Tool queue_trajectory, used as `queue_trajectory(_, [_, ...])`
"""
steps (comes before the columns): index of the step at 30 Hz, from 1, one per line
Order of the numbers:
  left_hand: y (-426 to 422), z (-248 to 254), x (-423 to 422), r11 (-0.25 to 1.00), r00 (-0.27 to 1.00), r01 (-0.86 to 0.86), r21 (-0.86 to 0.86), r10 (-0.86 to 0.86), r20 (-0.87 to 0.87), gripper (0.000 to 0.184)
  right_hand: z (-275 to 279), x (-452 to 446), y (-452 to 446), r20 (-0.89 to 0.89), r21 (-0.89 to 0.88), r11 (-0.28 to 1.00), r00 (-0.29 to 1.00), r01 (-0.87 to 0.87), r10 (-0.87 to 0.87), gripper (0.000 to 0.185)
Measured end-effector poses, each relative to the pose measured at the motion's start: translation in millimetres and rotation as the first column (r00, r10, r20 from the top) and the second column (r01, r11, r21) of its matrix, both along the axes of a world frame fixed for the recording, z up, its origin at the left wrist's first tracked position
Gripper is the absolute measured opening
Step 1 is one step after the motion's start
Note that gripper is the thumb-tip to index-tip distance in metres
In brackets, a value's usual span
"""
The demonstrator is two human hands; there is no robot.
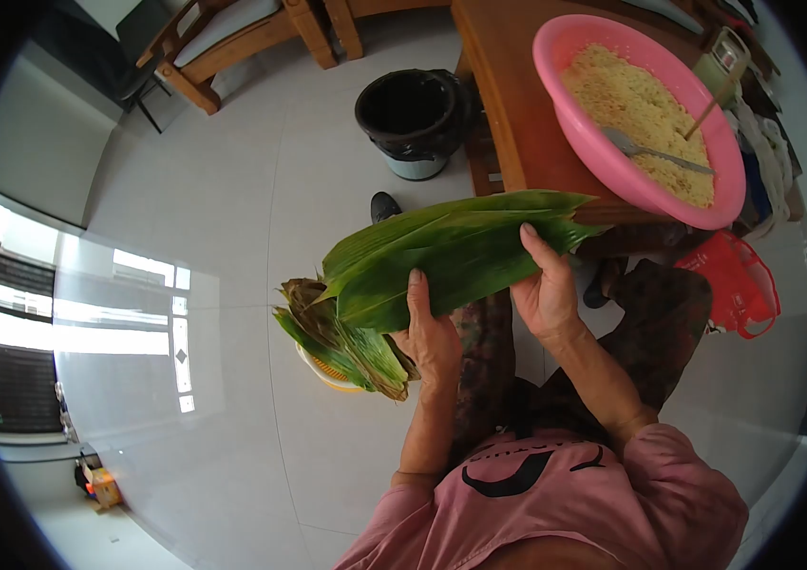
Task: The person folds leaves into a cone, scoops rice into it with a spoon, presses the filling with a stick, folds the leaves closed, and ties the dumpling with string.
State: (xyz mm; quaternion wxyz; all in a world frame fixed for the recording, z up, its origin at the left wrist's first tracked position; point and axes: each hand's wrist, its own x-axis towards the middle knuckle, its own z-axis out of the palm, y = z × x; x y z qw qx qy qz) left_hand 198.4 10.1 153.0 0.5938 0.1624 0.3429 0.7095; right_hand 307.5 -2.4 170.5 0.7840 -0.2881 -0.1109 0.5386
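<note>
- Left hand (pixel 434 347): fingers closed on the near-left part of the broad green leaves (pixel 460 256), thumb flat on the upper face, the other fingers largely hidden beneath.
- Right hand (pixel 553 294): fingers pinching the right end likewise, thumb above.
- Leaves: overlapping, stretched between both hands, raised above the floor (pixel 204 456).
- Leaf bundle (pixel 351 347): below left, over a yellow-and-white basket (pixel 327 377).
- Counter (pixel 508 95): carries a pink basin (pixel 612 173) of pale grains (pixel 617 85) with a spoon (pixel 655 152).
</note>
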Motion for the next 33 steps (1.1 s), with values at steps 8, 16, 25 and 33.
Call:
queue_trajectory(8, [-8.3,14.5,19.4,0.989,0.996,0.037,0.140,-0.025,-0.089,0.026,-8.7,17.5,-18.7,0.249,0.104,0.981,0.951,0.161,-0.182,0.021])
queue_trajectory(16, [-16.0,2.4,34.6,0.958,0.859,0.045,0.283,0.107,-0.501,0.021,-26.4,36.6,-28.0,0.741,0.125,0.930,0.591,0.345,-0.319,0.020])
queue_trajectory(25, [-14.2,-2.0,41.7,0.966,0.856,0.029,0.255,0.107,-0.505,0.024,-26.1,35.1,-23.1,0.668,0.193,0.893,0.613,0.406,-0.423,0.026])
queue_trajectory(33, [-12.8,1.3,44.6,0.977,0.973,0.135,0.167,-0.099,-0.210,0.038,-31.6,34.5,-18.9,0.664,0.184,0.881,0.605,0.436,-0.439,0.025])
